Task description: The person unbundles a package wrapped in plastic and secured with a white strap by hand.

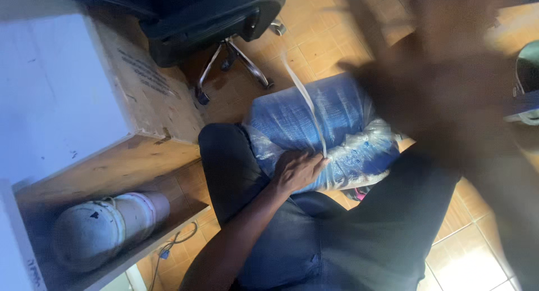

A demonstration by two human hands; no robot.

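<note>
Your left hand [296, 170] lies flat, fingers curled lightly, on the near end of the blue plastic-wrapped bundle [325, 128], which sits between your knees on the tiled floor [466, 257]. The fingertips press where a clear strip [306, 100], tape or cord by the look of it, meets the wrapping; whether they pinch the strip itself or only pin the plastic beside it cannot be told. From that point the strip runs taut across the bundle toward the far side. Your right hand [449, 100] is up above the bundle's right end, close to the camera and so blurred that you cannot tell how far open it is or whether it has the strip's other end. Judging by this, you are partway through binding or stripping the wrap, with the left hand as the anchor. The next move seems to call for keeping that anchor firm on the bundle while the strip stays under even tension, so the thin plastic does not tear or bunch. Beyond the bundle stands an office chair [224, 21]; left of it, a wooden cabinet [146, 89] holding a pale cylinder [106, 226].
</note>
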